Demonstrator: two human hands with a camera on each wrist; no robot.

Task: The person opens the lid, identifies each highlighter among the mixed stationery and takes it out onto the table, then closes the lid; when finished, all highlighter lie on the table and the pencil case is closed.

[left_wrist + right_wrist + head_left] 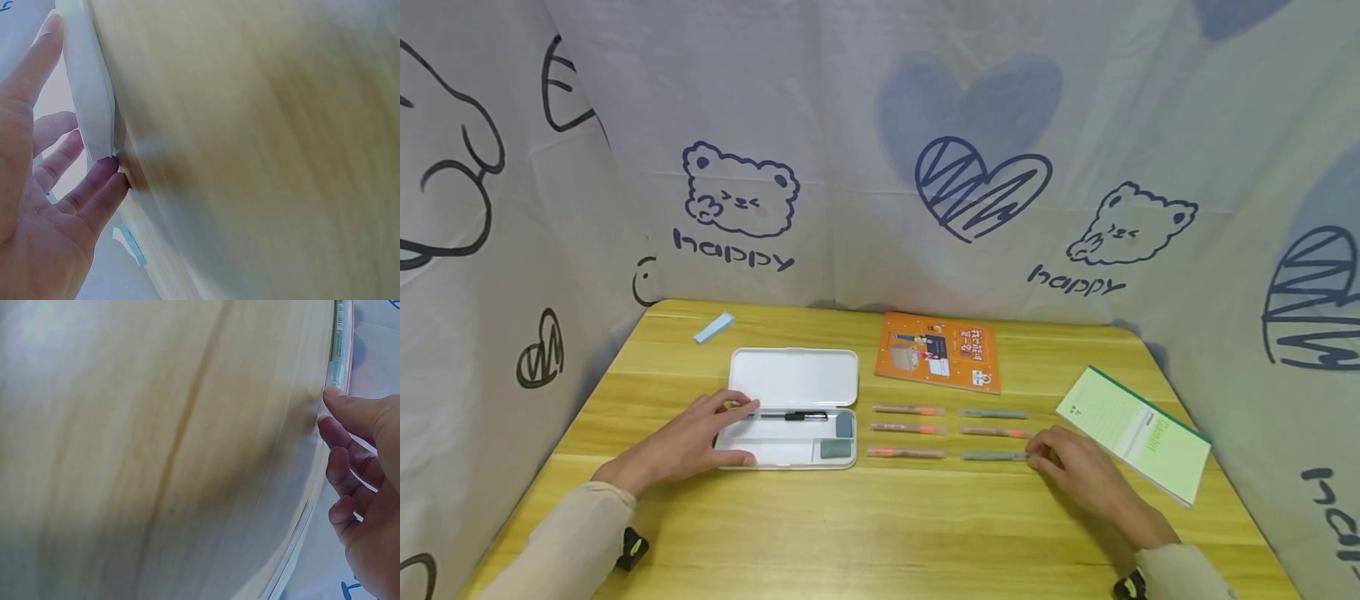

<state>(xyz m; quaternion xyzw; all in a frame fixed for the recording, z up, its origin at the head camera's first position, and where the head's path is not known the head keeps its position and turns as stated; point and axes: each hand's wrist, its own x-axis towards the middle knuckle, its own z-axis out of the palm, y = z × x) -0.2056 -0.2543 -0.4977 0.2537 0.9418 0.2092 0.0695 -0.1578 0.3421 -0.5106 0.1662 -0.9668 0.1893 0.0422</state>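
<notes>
A white pencil case (793, 377) lies with its lid folded back on the wooden table. My left hand (703, 433) grips its left end, thumb at the near edge and fingers over the far side; in the left wrist view the fingers curl at the case's edge. Inside lie a black pen (805, 416), a blue-grey block (844, 426) and a green-grey block (834, 449). My right hand (1075, 462) pinches the right end of the nearest green pen (992, 456) between thumb and index finger. Its barcode label shows in the right wrist view.
Several slim pens lie in two columns: red-marked pens (906, 453) and another green pen (992, 414). Behind them is an orange booklet (940, 379); a green notepad (1138, 433) lies at right. A light-blue strip (713, 327) sits back left. Printed cloth (850, 167) encloses the table.
</notes>
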